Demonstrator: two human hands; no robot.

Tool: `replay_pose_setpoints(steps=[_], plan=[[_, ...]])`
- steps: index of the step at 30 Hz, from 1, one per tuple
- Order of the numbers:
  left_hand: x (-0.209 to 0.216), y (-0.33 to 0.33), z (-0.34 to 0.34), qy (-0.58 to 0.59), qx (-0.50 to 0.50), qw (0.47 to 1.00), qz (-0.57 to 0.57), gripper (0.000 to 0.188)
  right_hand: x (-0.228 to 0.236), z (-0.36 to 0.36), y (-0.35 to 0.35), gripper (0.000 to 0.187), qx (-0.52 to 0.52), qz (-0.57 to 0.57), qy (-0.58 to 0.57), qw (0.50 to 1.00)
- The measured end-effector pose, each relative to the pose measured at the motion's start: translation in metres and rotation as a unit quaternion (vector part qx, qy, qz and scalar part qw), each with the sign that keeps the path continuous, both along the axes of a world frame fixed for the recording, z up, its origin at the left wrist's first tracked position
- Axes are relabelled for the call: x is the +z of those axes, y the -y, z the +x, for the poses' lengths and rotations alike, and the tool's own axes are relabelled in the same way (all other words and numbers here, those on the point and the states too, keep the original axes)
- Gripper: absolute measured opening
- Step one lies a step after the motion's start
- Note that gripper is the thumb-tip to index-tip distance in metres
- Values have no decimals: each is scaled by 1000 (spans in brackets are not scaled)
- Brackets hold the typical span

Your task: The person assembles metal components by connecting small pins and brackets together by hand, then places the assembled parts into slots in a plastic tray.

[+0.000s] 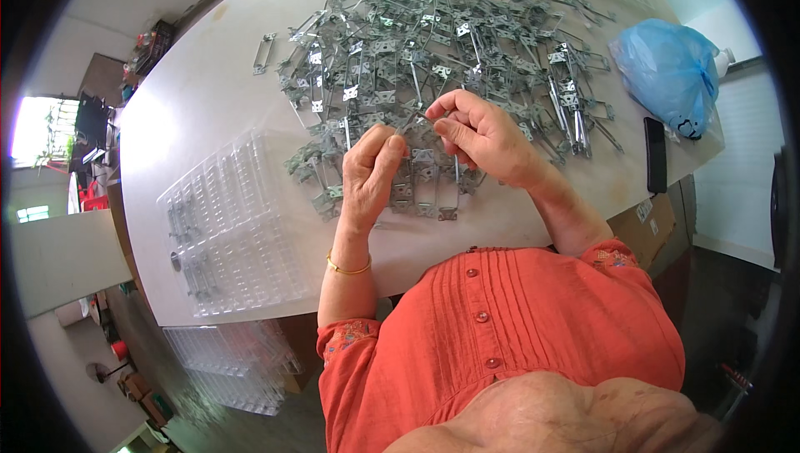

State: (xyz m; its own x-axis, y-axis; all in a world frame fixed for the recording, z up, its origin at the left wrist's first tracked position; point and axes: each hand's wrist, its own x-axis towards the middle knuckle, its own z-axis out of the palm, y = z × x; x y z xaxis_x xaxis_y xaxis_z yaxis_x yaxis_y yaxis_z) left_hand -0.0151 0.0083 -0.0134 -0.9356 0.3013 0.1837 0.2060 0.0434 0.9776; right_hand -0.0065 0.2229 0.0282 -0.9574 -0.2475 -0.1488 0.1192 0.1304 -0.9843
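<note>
Bracket pile: thin metal brackets [383, 46], heaped and overlapping, the landmark for all places below.
Right of the pile: a blue plastic bag [667, 74] and, nearer the person, a dark phone [655, 155].
Left of the pile: one loose bracket [264, 54] just beside it; nearer the person, clear ribbed trays [250, 245], some pockets holding metal parts.
Below the counter edge, left of the pile: further clear trays [225, 361].
Counter: pale surface [196, 107] showing broadly left of the pile, narrowly between pile and phone; its near edge passes close to the person's torso.
Left hand [372, 171]: at the pile's near side, fingers pinched on a small metal piece [410, 125].
Right hand [487, 140]: fingers pinched at the piece's other end.
Metal piece: between both hands' fingertips, above the pile; outline partly lost against it.
</note>
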Motion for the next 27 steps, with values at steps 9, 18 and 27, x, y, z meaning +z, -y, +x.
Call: replay_pose_setpoints(steps=[9, 18, 27], plan=[[6, -3, 1, -61, -78, 995, -30, 26, -6, -10, -13, 27, 70, -202, 139, 967], [3, -6, 3, -75, -144, 985, -54, 20, -5, -9, -14, 22, 48, -34, 68, 996], [1, 0, 4, 137, -39, 989, 36, 31, 8, -4, -14, 15, -72, 9, -24, 997]])
